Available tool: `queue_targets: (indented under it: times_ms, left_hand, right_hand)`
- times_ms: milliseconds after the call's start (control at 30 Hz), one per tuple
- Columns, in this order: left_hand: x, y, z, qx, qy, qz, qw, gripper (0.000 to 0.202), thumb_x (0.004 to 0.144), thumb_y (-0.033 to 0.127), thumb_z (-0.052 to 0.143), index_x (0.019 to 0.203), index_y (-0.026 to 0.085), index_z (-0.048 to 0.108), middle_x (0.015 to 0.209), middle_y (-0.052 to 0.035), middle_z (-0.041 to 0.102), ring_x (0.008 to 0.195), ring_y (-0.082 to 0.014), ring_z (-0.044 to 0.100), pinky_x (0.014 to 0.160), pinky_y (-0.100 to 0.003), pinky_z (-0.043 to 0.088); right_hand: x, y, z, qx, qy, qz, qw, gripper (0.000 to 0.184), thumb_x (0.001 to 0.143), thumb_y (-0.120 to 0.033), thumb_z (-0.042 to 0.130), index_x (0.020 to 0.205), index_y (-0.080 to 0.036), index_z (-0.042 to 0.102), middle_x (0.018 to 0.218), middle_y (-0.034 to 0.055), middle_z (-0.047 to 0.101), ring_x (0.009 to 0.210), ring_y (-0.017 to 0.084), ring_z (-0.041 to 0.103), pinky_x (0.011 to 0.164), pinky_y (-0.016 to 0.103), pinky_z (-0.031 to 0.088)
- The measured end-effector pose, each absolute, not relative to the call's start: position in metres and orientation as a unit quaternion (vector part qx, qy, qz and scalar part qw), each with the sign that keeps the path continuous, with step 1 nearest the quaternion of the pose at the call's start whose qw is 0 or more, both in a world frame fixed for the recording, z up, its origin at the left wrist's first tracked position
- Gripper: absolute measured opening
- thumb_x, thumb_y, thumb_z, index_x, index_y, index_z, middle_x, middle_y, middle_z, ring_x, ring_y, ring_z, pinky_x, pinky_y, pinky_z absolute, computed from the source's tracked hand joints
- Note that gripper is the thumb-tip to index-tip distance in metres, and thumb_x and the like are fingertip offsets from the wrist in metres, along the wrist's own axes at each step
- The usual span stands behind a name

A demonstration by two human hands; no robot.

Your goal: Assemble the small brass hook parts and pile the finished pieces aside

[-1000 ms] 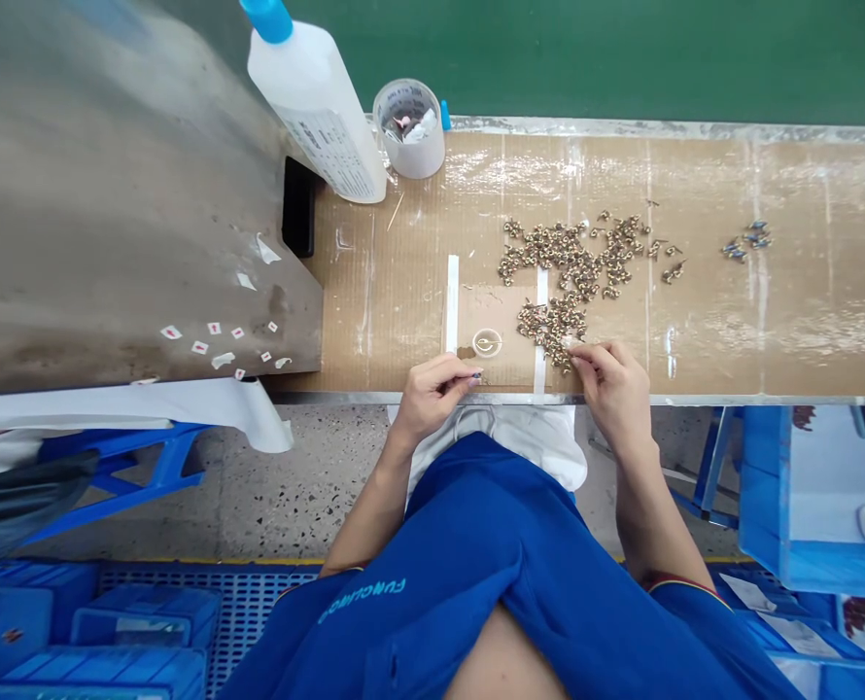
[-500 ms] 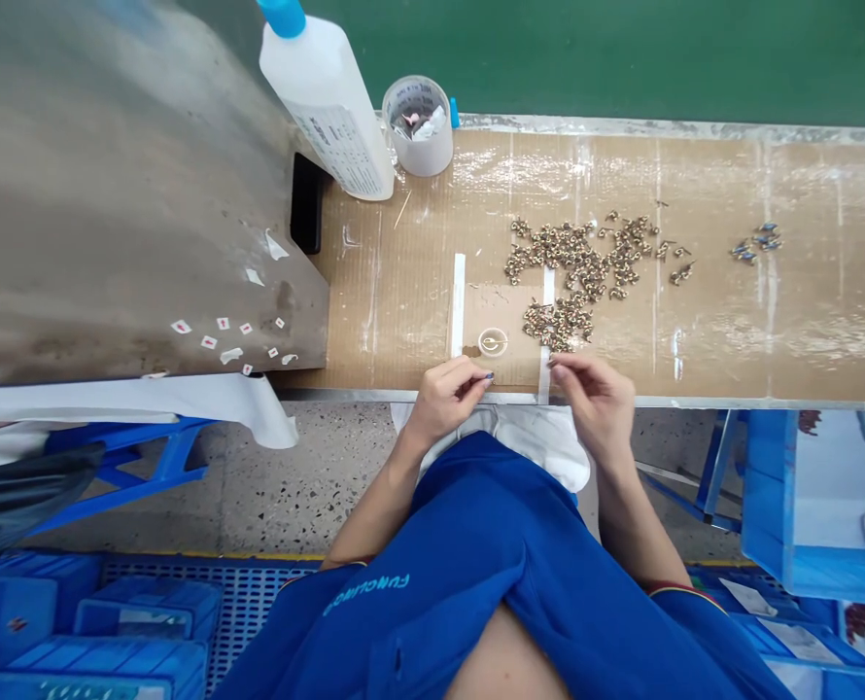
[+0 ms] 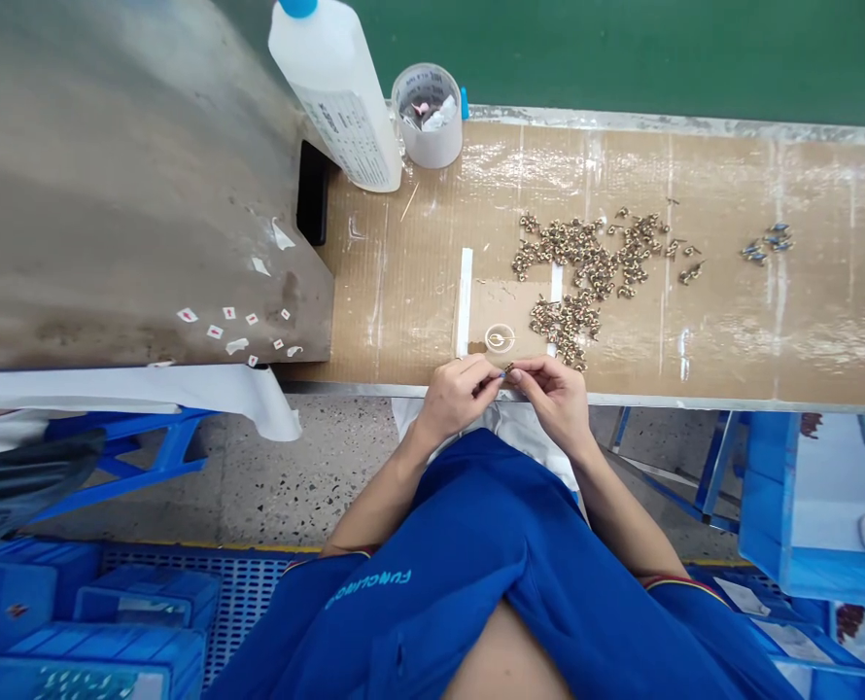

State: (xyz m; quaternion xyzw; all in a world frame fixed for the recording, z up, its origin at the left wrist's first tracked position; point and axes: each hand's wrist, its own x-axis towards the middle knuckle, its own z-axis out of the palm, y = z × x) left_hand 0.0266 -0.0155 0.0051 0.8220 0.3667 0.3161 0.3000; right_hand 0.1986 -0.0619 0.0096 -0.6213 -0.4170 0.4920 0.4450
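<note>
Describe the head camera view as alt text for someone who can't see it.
A person's right hand pinches a tiny brass-coloured part close against their left hand at the edge of a brown cardboard-covered workbench, near scattered small brass fittings. A white plastic bottle with a blue cap stands beyond.

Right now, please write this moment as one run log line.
left hand: fingertips at small brass-coloured part | right hand: pinching it | nearby: loose brass-coloured parts on cardboard-covered bench

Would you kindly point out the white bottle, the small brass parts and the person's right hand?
White bottle (image 3: 337, 102): head view, labelled body.
Small brass parts (image 3: 565, 329): head view, lower heap.
Right hand (image 3: 555, 401): head view, back of hand.
</note>
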Motion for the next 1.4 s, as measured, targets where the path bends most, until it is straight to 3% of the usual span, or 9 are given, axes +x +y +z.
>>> queue_targets:
  times_ms: [400, 833, 1100, 1400]
  left_hand:
    - [0.023, -0.013, 0.002, 0.833, 0.343, 0.303, 0.311, 0.031, 0.105, 0.031, 0.047, 0.084, 0.016, 0.065, 0.075, -0.0034, 0.064, 0.07, -0.0146, 0.061, 0.066, -0.026, 0.044]
    - [0.015, -0.007, 0.003, 0.832, 0.292, 0.291, 0.372, 0.021, 0.097, 0.016, 0.05, 0.078, 0.017, 0.06, 0.074, -0.0029, 0.062, 0.068, -0.0152, 0.057, 0.063, -0.026, 0.041]
    - [0.016, -0.011, 0.005, 0.82, 0.329, 0.283, 0.373, 0.02, 0.096, 0.016, 0.051, 0.078, 0.017, 0.059, 0.074, -0.0032, 0.062, 0.068, -0.0158, 0.058, 0.064, -0.027, 0.042]
    - [0.015, -0.005, 0.011, 0.8, 0.323, 0.292, 0.413, 0.018, 0.099, 0.025, 0.057, 0.088, 0.015, 0.067, 0.077, -0.0038, 0.067, 0.07, -0.0138, 0.062, 0.065, -0.024, 0.047]
  right_hand:
    - [0.202, -0.057, 0.02, -0.596, -0.518, 0.462, 0.403, 0.025, 0.089, -0.046, 0.067, 0.084, -0.021, 0.069, 0.083, 0.006, 0.074, 0.07, 0.018, 0.067, 0.062, 0.031, 0.055]
    - [0.212, -0.046, 0.023, -0.522, -0.618, 0.489, 0.327, 0.019, 0.091, -0.027, 0.059, 0.073, -0.021, 0.058, 0.071, 0.0009, 0.066, 0.065, 0.015, 0.059, 0.063, 0.028, 0.046]
    - [0.199, -0.056, 0.013, -0.555, -0.589, 0.443, 0.387, 0.022, 0.093, -0.031, 0.058, 0.072, -0.024, 0.055, 0.072, 0.0024, 0.066, 0.065, 0.017, 0.061, 0.064, 0.031, 0.051]
    - [0.206, -0.053, 0.012, -0.546, -0.525, 0.513, 0.405, 0.022, 0.092, -0.042, 0.063, 0.085, -0.022, 0.068, 0.083, 0.0055, 0.074, 0.072, 0.018, 0.069, 0.065, 0.031, 0.057]
